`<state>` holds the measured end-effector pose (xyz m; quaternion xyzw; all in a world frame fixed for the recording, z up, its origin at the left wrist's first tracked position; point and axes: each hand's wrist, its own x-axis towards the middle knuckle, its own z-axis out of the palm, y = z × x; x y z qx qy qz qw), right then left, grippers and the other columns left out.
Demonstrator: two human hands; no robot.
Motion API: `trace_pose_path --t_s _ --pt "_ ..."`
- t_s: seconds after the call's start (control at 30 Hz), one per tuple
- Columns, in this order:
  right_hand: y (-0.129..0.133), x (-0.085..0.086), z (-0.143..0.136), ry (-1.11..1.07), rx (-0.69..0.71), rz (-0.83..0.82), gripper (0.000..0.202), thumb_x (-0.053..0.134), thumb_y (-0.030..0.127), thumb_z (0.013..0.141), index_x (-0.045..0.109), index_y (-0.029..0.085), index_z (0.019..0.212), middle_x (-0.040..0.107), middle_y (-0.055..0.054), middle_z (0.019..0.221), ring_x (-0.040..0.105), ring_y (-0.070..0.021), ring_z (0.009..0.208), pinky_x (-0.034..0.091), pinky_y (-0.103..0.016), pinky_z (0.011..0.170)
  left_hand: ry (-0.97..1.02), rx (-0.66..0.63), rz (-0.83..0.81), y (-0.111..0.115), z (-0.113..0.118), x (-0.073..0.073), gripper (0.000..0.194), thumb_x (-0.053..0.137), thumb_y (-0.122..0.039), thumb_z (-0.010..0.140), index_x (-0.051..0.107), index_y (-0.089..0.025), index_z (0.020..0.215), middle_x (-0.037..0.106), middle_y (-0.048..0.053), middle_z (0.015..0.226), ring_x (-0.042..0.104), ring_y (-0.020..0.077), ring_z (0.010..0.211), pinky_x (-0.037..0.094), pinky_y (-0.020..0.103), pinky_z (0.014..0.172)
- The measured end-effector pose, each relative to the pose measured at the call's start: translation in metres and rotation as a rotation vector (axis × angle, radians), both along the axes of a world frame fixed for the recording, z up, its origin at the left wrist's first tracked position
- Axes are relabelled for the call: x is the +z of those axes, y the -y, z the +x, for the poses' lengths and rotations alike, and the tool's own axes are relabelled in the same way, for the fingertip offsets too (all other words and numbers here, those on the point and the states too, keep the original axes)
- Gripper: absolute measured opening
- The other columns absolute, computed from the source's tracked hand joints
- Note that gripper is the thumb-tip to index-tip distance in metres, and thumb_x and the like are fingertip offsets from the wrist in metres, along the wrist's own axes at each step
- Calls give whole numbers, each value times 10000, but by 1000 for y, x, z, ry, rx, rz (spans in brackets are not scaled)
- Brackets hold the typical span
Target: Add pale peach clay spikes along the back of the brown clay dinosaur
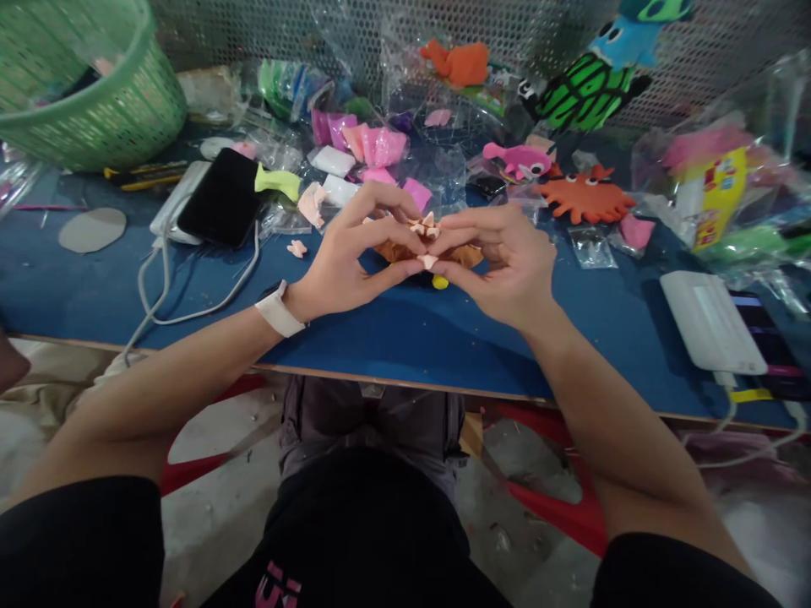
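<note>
My left hand [373,245] and my right hand [503,257] meet over the blue table. Between their thumbs and fingertips is a small pale peach piece of modelling clay [429,263], pinched from both sides. Just behind the fingers, several pale peach bits [426,226] rest on or by a brown clay shape [469,256], mostly hidden by my hands. A yellow clay bit [439,282] shows below the fingertips. Left of my left hand lie a small pinkish clay bit [296,248] and a larger torn peach lump [312,205].
A green basket [136,110] stands at the back left. Near it lie a black phone [221,198], a cable and a yellow-black cutter [144,176]. An orange clay crab [589,196] and a pink fish [520,160] sit behind my right hand. A white power bank [713,321] is at right.
</note>
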<state>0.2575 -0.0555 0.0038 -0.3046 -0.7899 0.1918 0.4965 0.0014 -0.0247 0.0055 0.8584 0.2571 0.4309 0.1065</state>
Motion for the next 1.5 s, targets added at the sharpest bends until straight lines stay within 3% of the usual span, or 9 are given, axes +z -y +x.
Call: trace_pose_path --t_s 0.17,0.33,0.5,0.77,0.9,1.13,1.27,1.4,1.5 --pt "0 1 2 -1 48 12 378 845 314 1031 765 431 1382 904 51 1114 887 -233 1015 757 -432 968 33 -12 -54 -2 2 -4 434 644 -725 1097 830 -339 1029 747 104 1370 754 293 1283 695 553 1076" --pt "-5 5 3 59 11 77 174 870 370 1024 859 370 1197 903 24 1087 869 -242 974 730 -433 924 133 -95 -12 -7 3 -8 413 709 -709 1072 841 -321 1022 759 101 1303 765 278 1212 692 551 1052" --pt "-11 4 1 30 76 137 77 883 386 1021 886 349 1087 901 21 1039 857 -233 961 705 -417 909 229 -205 43 -16 5 -12 277 876 -554 1009 846 -279 1010 764 109 1249 765 256 1133 688 488 996" --pt "-8 11 2 48 196 73 93 907 428 1006 885 346 1046 862 14 1009 812 -192 882 670 -362 784 208 -291 -61 -11 6 -10 238 894 -540 997 858 -306 1019 748 102 1350 761 267 1243 685 497 1071" --pt "-12 13 11 132 171 60 92 873 425 1030 875 341 1067 861 -5 1051 812 -215 919 685 -397 825 184 -217 39 -14 4 -12 300 861 -589 1015 832 -291 1031 746 110 1320 755 277 1219 690 524 1019" --pt "-30 10 44 323 -183 176 134 740 389 1101 846 391 1184 868 -45 1222 823 -340 1147 695 -590 1016 72 37 282 -28 -5 -17 111 796 -380 1089 782 -273 1111 726 93 1302 720 281 1257 660 578 1038" --pt "-32 7 46 378 -204 236 154 708 370 1117 836 377 1202 875 -39 1158 834 -332 1103 700 -578 987 24 69 210 -23 -3 -17 117 744 -398 1105 775 -287 1090 743 97 1302 722 313 1260 622 617 1088" --pt "-27 9 42 430 -240 302 165 684 368 1137 835 328 1187 870 -25 1005 829 -277 910 703 -504 842 55 55 82 -19 -1 -14 274 608 -502 1162 774 -298 1083 764 120 1295 737 345 1268 601 641 1135" --pt "-24 11 38 416 -241 328 143 689 321 1139 823 324 1189 882 -5 1025 827 -232 872 699 -456 818 51 72 52 -19 -1 -12 388 525 -584 1180 774 -301 1087 775 136 1286 736 342 1264 598 649 1167"
